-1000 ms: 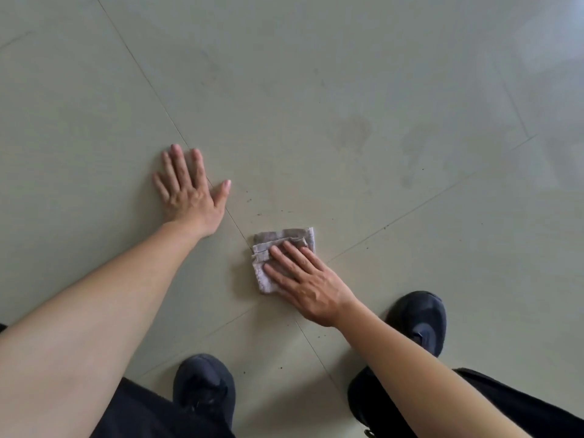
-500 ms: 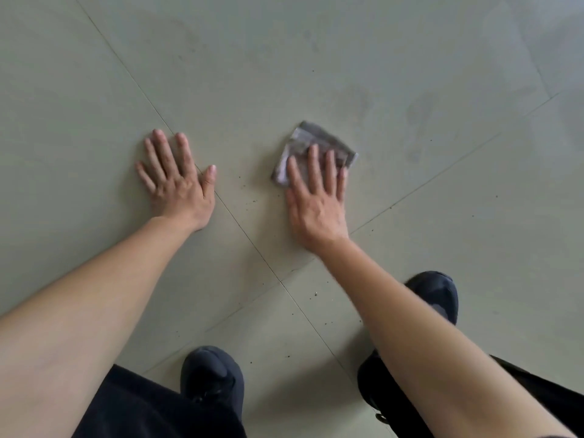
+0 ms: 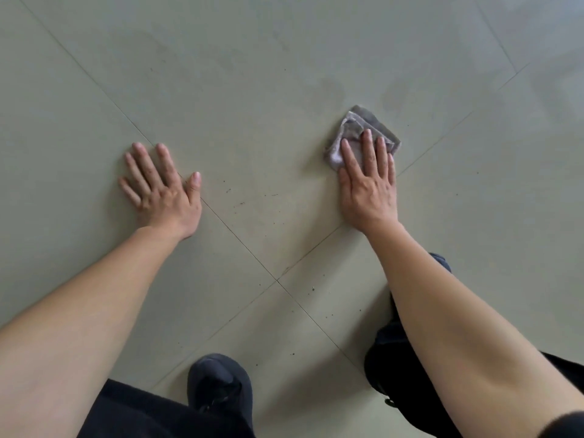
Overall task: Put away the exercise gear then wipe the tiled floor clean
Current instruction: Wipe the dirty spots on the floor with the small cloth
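Observation:
A folded grey cloth (image 3: 363, 128) lies on the pale green tiled floor (image 3: 252, 90). My right hand (image 3: 368, 181) presses flat on the cloth's near part, fingers together and pointing away from me. Flat on the floor to the left, my left hand (image 3: 161, 191) rests with fingers spread, holding nothing. Small dark crumbs (image 3: 240, 203) dot the tile between my hands, and faint damp smears (image 3: 392, 93) show beyond the cloth. No exercise gear is in view.
My two dark shoes (image 3: 221, 387) (image 3: 388, 358) stand at the bottom of the view, with dark trouser legs beside them. Grout lines cross at a tile corner (image 3: 277, 279) in front of my feet.
My right hand has pushed the cloth away from me and to the right, from near my feet out across the tile. My left hand has stayed planted on the floor.

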Demonstrator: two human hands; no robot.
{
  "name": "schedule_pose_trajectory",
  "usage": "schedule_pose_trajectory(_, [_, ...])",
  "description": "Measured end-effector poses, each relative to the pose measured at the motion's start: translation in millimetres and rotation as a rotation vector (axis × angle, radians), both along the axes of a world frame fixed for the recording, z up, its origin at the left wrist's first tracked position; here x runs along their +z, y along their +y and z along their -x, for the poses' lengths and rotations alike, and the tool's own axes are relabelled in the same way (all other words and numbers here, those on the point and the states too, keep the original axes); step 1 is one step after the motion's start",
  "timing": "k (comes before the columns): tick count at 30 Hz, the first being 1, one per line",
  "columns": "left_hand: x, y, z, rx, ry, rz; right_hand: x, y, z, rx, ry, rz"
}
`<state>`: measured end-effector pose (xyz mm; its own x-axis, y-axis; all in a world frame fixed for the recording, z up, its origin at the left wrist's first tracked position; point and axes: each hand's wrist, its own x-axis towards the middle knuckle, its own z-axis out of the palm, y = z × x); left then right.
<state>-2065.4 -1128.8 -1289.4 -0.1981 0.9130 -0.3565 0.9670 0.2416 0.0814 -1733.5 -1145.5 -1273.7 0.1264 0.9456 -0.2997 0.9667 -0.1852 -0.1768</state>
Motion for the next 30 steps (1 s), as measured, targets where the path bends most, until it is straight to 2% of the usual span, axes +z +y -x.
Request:
schedule_pose_trajectory(2, [0.6, 0.6, 0.0, 0.000, -0.004, 0.007, 2.6, -8.2, 24.9, -0.114, 0.006, 0.028])
schedule_pose_trajectory(3, [0.2, 0.6, -0.1, -0.002, -0.003, 0.010, 2.9, -21.1, 40.3, -0.091, 0.013, 0.029])
schedule_pose_trajectory(5, [0.4, 0.6, -0.2, 0.001, 0.001, 0.009, 2.3, -65.4, 74.8, 0.125, 0.053, 0.011])
schedule_pose_trajectory(8, [1.0, 0.1, -1.4, 0.004, -0.006, 0.003, 7.2, -130.2, 108.9, 0.435, 0.105, 0.086])
schedule_pose_trajectory(12, [0.0, -1.5, -0.6, 0.005, 0.002, -0.022, -4.7, -103.6, 72.9, 0.711, 0.170, 0.034])
schedule_pose_trajectory(13, [-0.5, -1.5, -0.5, 0.002, 0.007, -0.023, -9.9, -85.3, 55.3, 0.709, 0.169, -0.006])
schedule_pose_trajectory(16, [-0.5, -0.6, -0.7, 0.005, 0.013, -0.011, -11.8, -24.7, 8.5, 0.296, 0.075, -0.108])
schedule_pose_trajectory(18, [-0.2, -1.0, -0.6, 0.008, 0.017, -0.006, -5.0, 11.5, -7.8, 0.059, 0.030, -0.052])
schedule_pose_trajectory(20, [0.0, -1.0, 0.3, 0.007, 0.011, -0.005, 3.5, 41.4, -7.7, -0.115, 0.027, -0.047])
schedule_pose_trajectory(22, [2.6, -0.7, 4.1, 0.012, -0.014, -0.005, 2.5, 56.5, 13.7, -0.170, 0.046, -0.049])
schedule_pose_trajectory(23, [4.9, -0.9, 7.6, 0.006, -0.028, -0.016, 0.0, 55.3, 31.3, -0.103, 0.047, -0.059])
schedule_pose_trajectory(26, [14.1, 1.0, 20.8, -0.011, -0.049, -0.080, -6.4, 22.4, 102.3, 0.302, 0.135, -0.149])
schedule_pose_trajectory(30, [15.8, 13.7, 37.8, 0.176, 0.001, -0.066, 1.4, -10.8, 161.9, 0.847, 0.256, -0.012])
